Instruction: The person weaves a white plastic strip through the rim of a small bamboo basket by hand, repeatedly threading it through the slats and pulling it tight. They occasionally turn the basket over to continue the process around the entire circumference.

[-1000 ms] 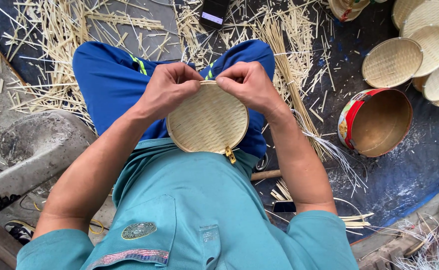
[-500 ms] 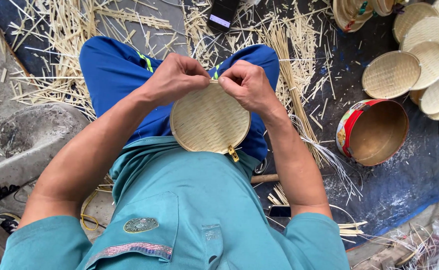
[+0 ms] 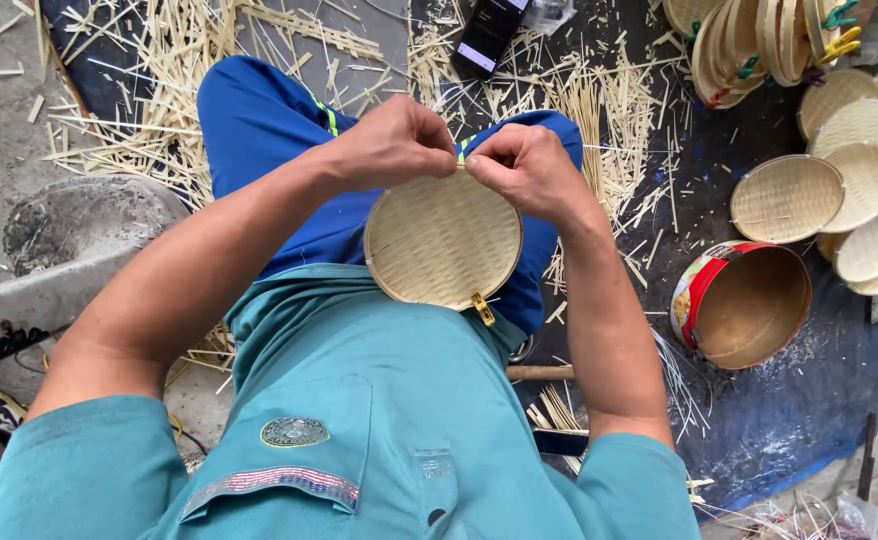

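Observation:
A small round woven bamboo tray [image 3: 443,243] rests upright against my belly, over my blue trousers. My left hand [image 3: 394,142] pinches its top rim from the left. My right hand [image 3: 527,170] pinches the same rim right beside it, fingertips almost touching. A yellow clip [image 3: 482,309] is fixed on the tray's lower rim.
Loose bamboo strips [image 3: 599,130] litter the dark mat around my legs. A round tin [image 3: 744,303] lies on its side at right. Several finished woven trays [image 3: 864,190] are heaped at far right, more stacked with clips [image 3: 759,40] above. A dark phone [image 3: 489,35] lies ahead.
Both hands have stayed on the tray's top rim and drawn slightly closer together. The view has shifted a little; the tray keeps its place on my lap.

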